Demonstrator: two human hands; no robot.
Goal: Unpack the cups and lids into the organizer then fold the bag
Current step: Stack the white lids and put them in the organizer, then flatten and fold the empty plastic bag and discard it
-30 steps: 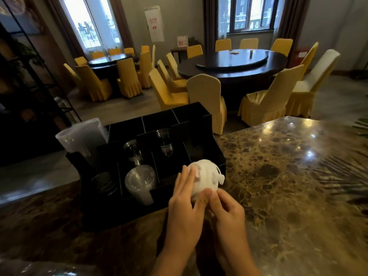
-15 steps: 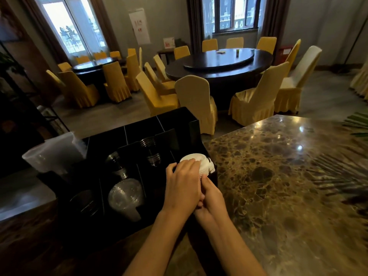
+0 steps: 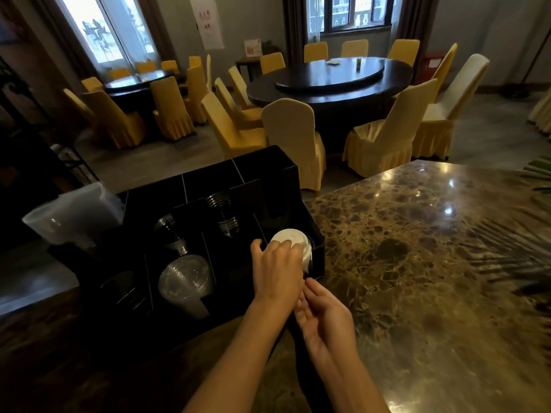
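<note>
A black compartmented organizer (image 3: 286,174) stands at the counter's left end. A stack of white lids (image 3: 290,238) sits in its front right compartment. My left hand (image 3: 275,272) rests on top of the stack, fingers curled over it. My right hand (image 3: 325,314) hovers just below and in front, palm up, fingers loosely apart, empty. Clear domed lids (image 3: 185,278) lie in a front middle slot, and stacked clear cups (image 3: 223,216) sit in slots behind. A clear plastic bag (image 3: 74,216) sticks out at the organizer's left.
The brown marble counter (image 3: 432,263) stretches to the right. Beyond the counter are yellow-covered chairs (image 3: 290,132) and a dark round dining table (image 3: 331,81). A plant frond (image 3: 536,168) reaches in at the far right edge.
Both hands carried the white lid stack from above the counter edge into the organizer's front right compartment. My right hand has since come off the stack; the camera view rose.
</note>
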